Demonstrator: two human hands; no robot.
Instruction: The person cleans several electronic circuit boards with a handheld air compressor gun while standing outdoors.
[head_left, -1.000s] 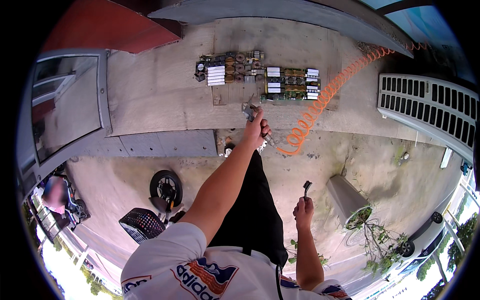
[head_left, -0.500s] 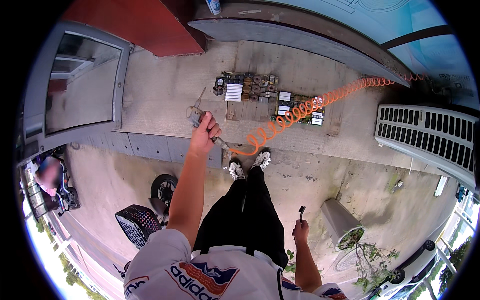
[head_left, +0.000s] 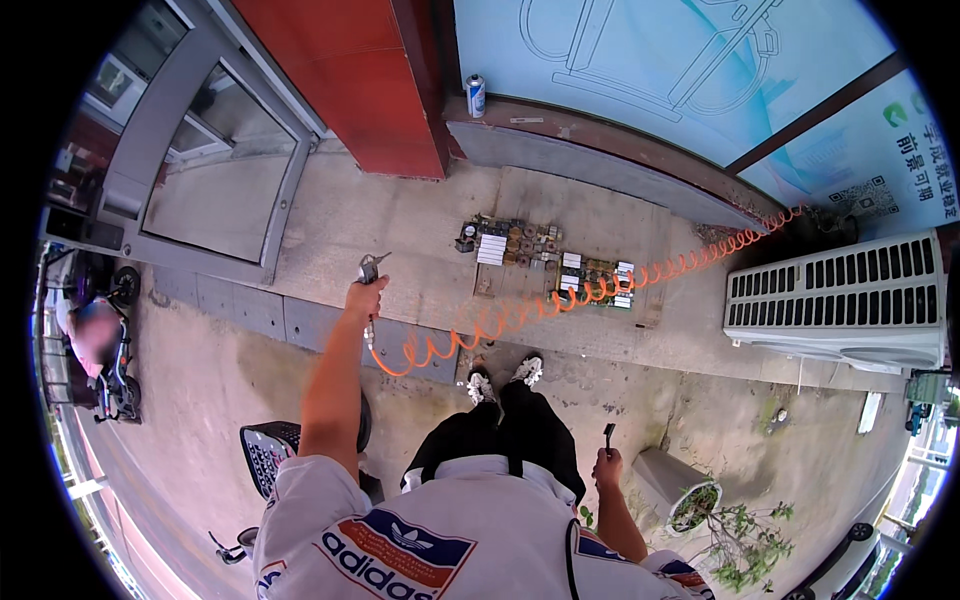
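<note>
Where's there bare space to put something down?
Bare concrete lies between the glass door and the circuit boards, and between the planter and the air-conditioner unit. It's crowded at the circuit boards, the orange hose overlapping the right-hand one in view.

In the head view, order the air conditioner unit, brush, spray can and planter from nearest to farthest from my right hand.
1. Brush, held in your right hand.
2. Planter, right of that hand.
3. Air conditioner unit, right side.
4. Spray can, top middle.

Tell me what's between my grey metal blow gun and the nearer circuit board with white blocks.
In the head view, only pale concrete paving separates the blow gun from that circuit board.
</note>
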